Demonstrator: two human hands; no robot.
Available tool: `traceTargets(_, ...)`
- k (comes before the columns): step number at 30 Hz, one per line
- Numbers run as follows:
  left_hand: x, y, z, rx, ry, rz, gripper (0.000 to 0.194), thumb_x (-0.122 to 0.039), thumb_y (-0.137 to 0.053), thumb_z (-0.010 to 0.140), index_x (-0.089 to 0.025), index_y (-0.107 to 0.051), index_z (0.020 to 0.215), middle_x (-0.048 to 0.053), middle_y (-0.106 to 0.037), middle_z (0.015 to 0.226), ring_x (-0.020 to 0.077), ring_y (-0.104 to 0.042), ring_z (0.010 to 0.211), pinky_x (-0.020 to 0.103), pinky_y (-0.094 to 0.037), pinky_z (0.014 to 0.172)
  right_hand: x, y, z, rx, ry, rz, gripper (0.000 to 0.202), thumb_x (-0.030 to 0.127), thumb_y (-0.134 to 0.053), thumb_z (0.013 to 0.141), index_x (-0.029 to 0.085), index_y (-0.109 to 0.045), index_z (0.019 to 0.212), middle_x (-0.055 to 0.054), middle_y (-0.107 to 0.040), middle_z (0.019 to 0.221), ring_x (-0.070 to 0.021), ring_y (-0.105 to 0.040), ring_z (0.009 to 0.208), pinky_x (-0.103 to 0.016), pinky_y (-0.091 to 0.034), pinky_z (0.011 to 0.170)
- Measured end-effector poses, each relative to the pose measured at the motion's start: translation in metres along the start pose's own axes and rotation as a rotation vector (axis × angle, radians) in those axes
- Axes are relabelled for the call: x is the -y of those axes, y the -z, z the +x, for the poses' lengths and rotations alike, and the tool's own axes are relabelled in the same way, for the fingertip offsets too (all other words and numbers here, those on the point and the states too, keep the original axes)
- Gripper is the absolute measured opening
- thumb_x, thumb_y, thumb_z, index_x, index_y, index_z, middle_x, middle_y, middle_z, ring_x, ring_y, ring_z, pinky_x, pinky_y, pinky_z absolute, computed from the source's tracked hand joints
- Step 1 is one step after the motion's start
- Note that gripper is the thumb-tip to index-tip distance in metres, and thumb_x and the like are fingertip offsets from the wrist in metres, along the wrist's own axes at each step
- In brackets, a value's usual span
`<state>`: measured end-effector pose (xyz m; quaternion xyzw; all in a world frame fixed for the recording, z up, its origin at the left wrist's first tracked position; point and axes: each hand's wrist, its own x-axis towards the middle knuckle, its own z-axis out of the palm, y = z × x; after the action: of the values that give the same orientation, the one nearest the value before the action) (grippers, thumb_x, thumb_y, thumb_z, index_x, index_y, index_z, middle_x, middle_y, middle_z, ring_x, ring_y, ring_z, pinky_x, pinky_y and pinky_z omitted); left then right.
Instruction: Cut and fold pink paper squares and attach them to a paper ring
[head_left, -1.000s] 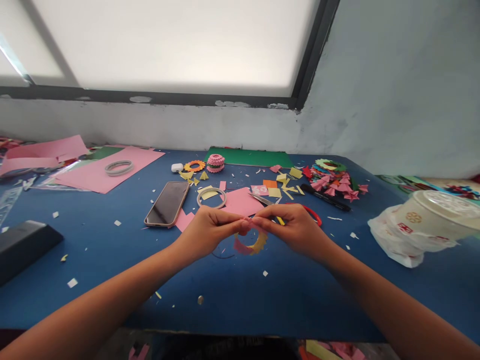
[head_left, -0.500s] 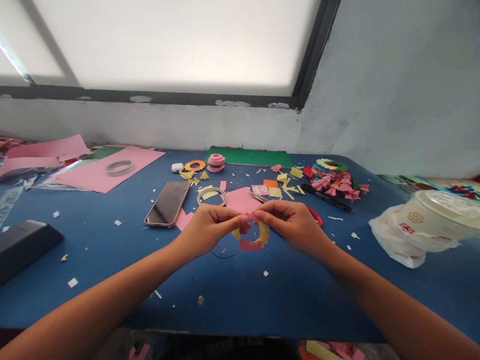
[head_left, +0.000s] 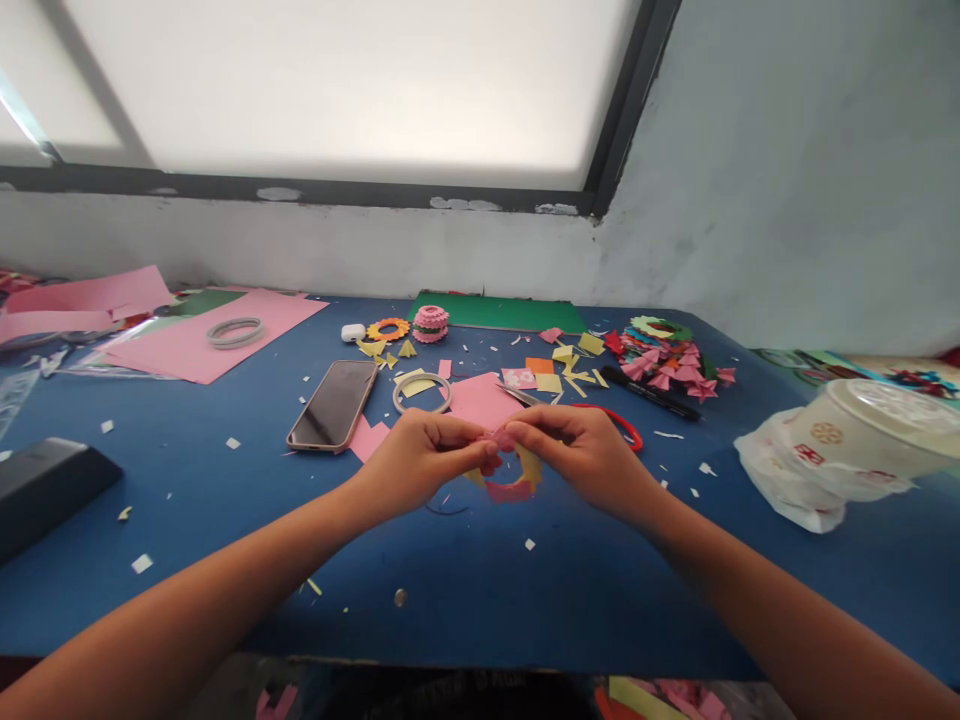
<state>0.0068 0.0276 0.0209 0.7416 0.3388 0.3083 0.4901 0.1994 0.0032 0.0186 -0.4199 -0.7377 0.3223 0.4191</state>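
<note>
Between my hands, above the blue table (head_left: pixel 465 590), hangs a small pink and yellow paper ring (head_left: pixel 510 492) with a toothed outer edge. My left hand (head_left: pixel 424 455) pinches its pink upper part between thumb and fingers. Close beside it, my right hand (head_left: pixel 585 450) pinches the same pink part from the other side. The fingertips nearly meet and cover the top of the ring. Just behind the hands lie a pink paper square (head_left: pixel 484 398), a pair of scissors with red handles (head_left: pixel 630 430) and a roll of tape (head_left: pixel 397 392).
A phone (head_left: pixel 334 405) lies left of my hands. Farther back are an orange paper ring (head_left: pixel 388 329), stacked pink rings (head_left: pixel 431 324) and a green sheet (head_left: pixel 499 311). On the right are a black marker (head_left: pixel 651 393), a pile of paper stars (head_left: pixel 675 365) and a bagged paper tub (head_left: pixel 832 440).
The fingertips have shifted slightly on the pink top of the ring, and the ring has tilted a little. My right hand has edged rightward, showing more of the red scissor handle.
</note>
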Motion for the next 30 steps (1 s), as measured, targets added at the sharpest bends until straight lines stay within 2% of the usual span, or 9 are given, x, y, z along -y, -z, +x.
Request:
traceTargets(4,0.0004,0.0015,0.0013,-0.046,0.016,-0.036,0.016,-0.028,-0.062,0.079,-0.015,-0.072,0.078,0.004,-0.071,0.071,0.0125,-0.065,0.068,0.021,-0.052,0.065,-0.0013,0.0003,0.0019,-0.026,-0.056,0.094,0.020,0.035,-0.057,0.082,0.020,-0.070,0.088,-0.002,-0.071,0.082,-0.0144,-0.064,0.073,-0.024,-0.049,0.063)
traceTargets(9,0.0046,0.0017,0.0025,-0.013,0.033,-0.081,0.022,-0.034,-0.062,0.079,-0.017,-0.072,0.089,0.005,-0.072,0.074,0.0141,-0.065,0.069,0.023,-0.053,0.064,-0.0025,0.0006,0.0034,-0.032,-0.067,0.089,0.017,0.033,-0.061,0.078,0.020,-0.071,0.083,-0.002,-0.072,0.081,-0.0158,-0.066,0.072,-0.026,-0.051,0.063)
traceTargets(18,0.0062,-0.0001,0.0001,0.091,0.052,-0.032,0.021,-0.032,-0.062,0.079,-0.014,-0.072,0.078,0.005,-0.071,0.074,0.0134,-0.064,0.067,0.022,-0.051,0.063,-0.0017,-0.0024,-0.0004,0.067,-0.039,0.014,0.016,0.031,-0.059,0.081,0.021,-0.071,0.081,-0.002,-0.073,0.079,-0.0159,-0.066,0.073,-0.026,-0.050,0.066)
traceTargets(24,0.0016,-0.0009,0.0006,-0.016,0.017,-0.075,0.019,-0.030,-0.062,0.079,-0.014,-0.071,0.080,0.004,-0.070,0.071,0.0109,-0.061,0.062,0.020,-0.050,0.060,-0.0011,-0.0004,0.0014,-0.003,-0.072,0.100,0.019,0.034,-0.060,0.080,0.020,-0.070,0.087,-0.002,-0.072,0.083,-0.0157,-0.066,0.075,-0.026,-0.052,0.065)
traceTargets(30,-0.0005,0.0016,-0.0004,0.008,0.012,-0.037,0.028,-0.034,-0.058,0.083,-0.016,-0.070,0.065,0.004,-0.071,0.073,0.0134,-0.065,0.072,0.023,-0.051,0.070,-0.0031,0.0042,0.0017,-0.021,-0.057,0.042,0.015,0.034,-0.063,0.077,0.021,-0.071,0.080,-0.001,-0.072,0.075,-0.0144,-0.065,0.066,-0.024,-0.050,0.059)
